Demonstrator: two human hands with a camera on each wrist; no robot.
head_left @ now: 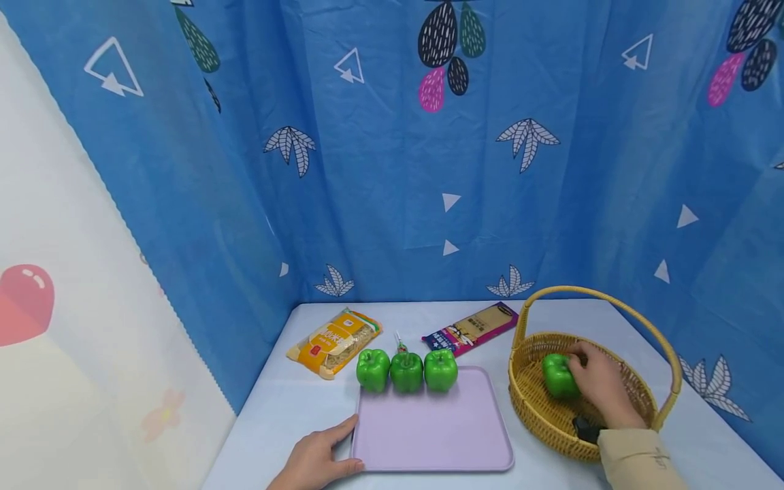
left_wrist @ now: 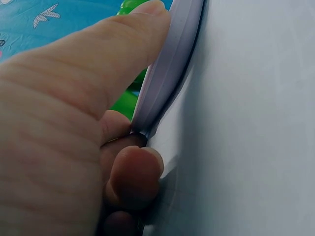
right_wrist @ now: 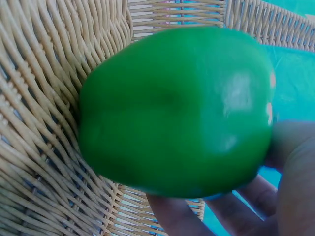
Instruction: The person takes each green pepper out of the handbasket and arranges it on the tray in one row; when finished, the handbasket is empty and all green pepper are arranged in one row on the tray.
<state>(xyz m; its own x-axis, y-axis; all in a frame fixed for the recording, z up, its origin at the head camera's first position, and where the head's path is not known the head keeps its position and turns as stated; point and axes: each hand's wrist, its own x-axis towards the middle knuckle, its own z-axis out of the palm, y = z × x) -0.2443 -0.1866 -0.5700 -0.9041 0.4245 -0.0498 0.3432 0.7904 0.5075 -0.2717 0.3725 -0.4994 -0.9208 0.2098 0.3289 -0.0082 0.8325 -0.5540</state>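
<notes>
In the head view my right hand (head_left: pixel 603 384) reaches into the wicker basket (head_left: pixel 545 429) and grips a green bell pepper (head_left: pixel 559 376). Close up in the right wrist view, that bell pepper (right_wrist: pixel 177 113) sits against the woven wall, fingers under it and thumb at one end. My left hand (head_left: pixel 318 456) touches the left side of a pale purple tray (head_left: pixel 431 435), thumb near its front corner. The tray rim (left_wrist: pixel 167 64) shows beside the left thumb in the left wrist view. Three more green bell peppers (head_left: pixel 407 372) stand in a row along the tray's back edge.
A yellow bag of grain-like food (head_left: pixel 337 342) lies behind the tray at left. At the back right is a flat purple and tan packet (head_left: pixel 471 329). A small item with a white stick (head_left: pixel 401 342) lies behind the peppers. The basket's tall handle (head_left: pixel 637 320) arches overhead.
</notes>
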